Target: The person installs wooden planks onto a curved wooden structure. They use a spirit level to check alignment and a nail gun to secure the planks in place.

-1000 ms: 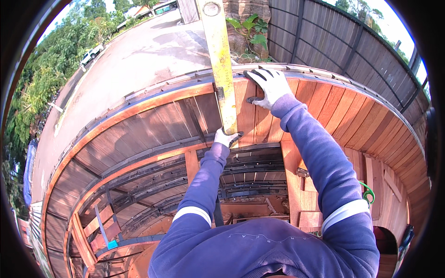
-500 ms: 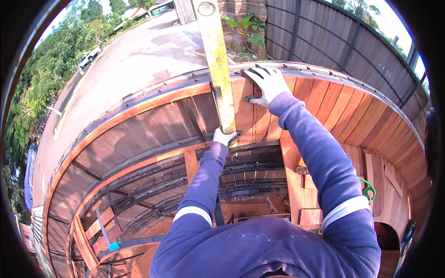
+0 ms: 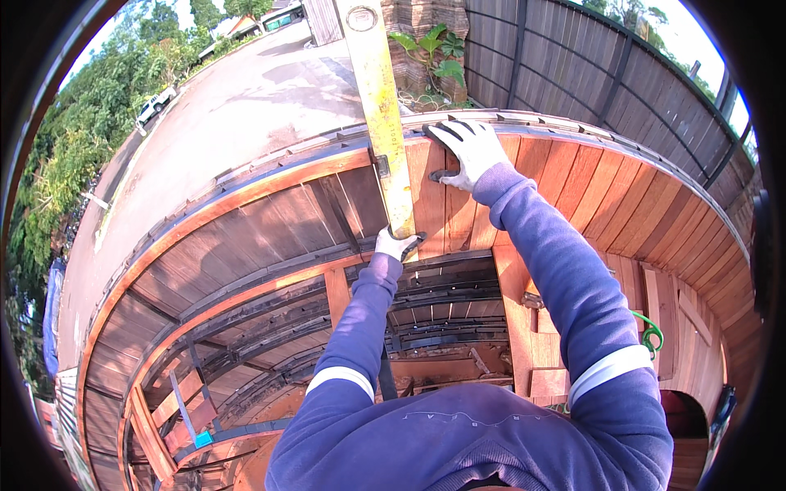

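Observation:
A long yellow spirit level [image 3: 382, 102] lies across the curved wooden structure and sticks out past its outer rim. My left hand [image 3: 396, 243], in a white and dark glove, grips its near end. To the right of the level my gloved right hand [image 3: 475, 154] rests on the reddish boards [image 3: 573, 184] near the outer rim, thumb and fingers spread and holding nothing. The level lies along the edge where these boards stop. Left of it, the frame [image 3: 270, 182] has no reddish boards on top, and dark panels show below.
An open gap with dark curved metal ribs [image 3: 450, 290] lies below my arms. A blue-headed tool [image 3: 203, 439] sits at the lower left, and a green cord [image 3: 652, 334] hangs at the right. Beyond the rim are a paved yard [image 3: 237, 106] and a tall slatted fence [image 3: 565, 65].

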The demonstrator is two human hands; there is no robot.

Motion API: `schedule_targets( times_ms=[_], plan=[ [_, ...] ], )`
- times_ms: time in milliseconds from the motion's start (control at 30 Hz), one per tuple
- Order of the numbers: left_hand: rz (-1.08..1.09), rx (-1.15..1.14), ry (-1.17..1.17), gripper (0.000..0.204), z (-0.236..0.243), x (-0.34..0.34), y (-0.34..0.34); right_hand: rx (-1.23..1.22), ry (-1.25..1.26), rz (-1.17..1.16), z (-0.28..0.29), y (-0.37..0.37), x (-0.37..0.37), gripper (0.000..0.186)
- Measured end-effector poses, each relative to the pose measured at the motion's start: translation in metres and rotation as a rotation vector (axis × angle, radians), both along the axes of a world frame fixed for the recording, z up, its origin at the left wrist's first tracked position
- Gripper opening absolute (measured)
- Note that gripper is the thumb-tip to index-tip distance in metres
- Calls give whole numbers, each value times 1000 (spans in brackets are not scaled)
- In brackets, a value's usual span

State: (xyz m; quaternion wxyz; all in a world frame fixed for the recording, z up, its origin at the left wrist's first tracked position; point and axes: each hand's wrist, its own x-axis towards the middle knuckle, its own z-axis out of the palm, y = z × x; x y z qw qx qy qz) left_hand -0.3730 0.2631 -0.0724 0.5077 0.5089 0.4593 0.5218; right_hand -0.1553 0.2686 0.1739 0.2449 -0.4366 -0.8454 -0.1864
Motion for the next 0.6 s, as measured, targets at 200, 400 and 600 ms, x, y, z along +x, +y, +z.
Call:
schedule_targets(
  times_ms=[200, 400, 600],
  plan=[
    [8, 28, 8, 34, -9, -3, 5, 10, 11, 19, 1, 0, -1, 81],
    [-23, 24, -8, 34, -1, 1, 1, -11, -7, -3, 3, -3, 1, 79],
    [-33, 29, 15, 36, -2, -3, 2, -6, -13, -5, 2, -3, -2, 80]
  ],
)
